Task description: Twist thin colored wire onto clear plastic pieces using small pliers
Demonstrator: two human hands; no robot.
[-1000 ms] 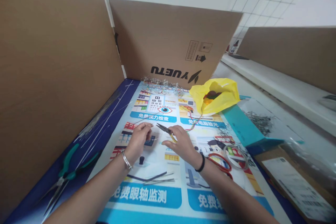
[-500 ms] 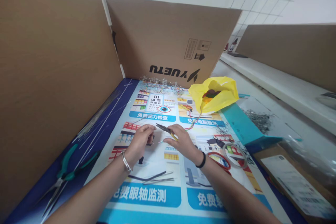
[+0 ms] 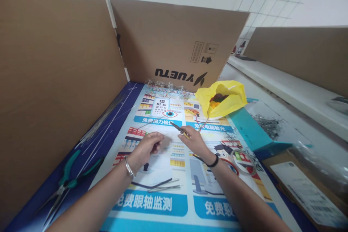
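Observation:
My left hand [image 3: 148,147] is closed in a pinch above the printed poster [image 3: 178,174]. A thin, faint wire [image 3: 166,136] seems to stick out from its fingertips; whatever lies inside the fingers is hidden. To the right, my right hand [image 3: 194,140] grips small pliers [image 3: 178,127] with dark jaws and yellow handles. Their jaws point up and left, apart from my left hand. Several straight wire pieces [image 3: 165,187] lie on the poster nearer to me. Long-nose pliers with teal handles [image 3: 66,182] rest at the left.
Cardboard panels [image 3: 174,36] stand at the back and left. Tangled wire shapes [image 3: 168,88] line the back edge. A yellow bag [image 3: 231,103] holds coloured material. Wire coils [image 3: 244,162] lie at right, beside a teal box [image 3: 251,130] and a labelled parcel [image 3: 307,192]. Thin rods [image 3: 98,125] lie at left.
My right hand has moved slightly right and forward with the pliers, widening the gap to my left hand. My left hand stays nearly in place, its fingers turned a little.

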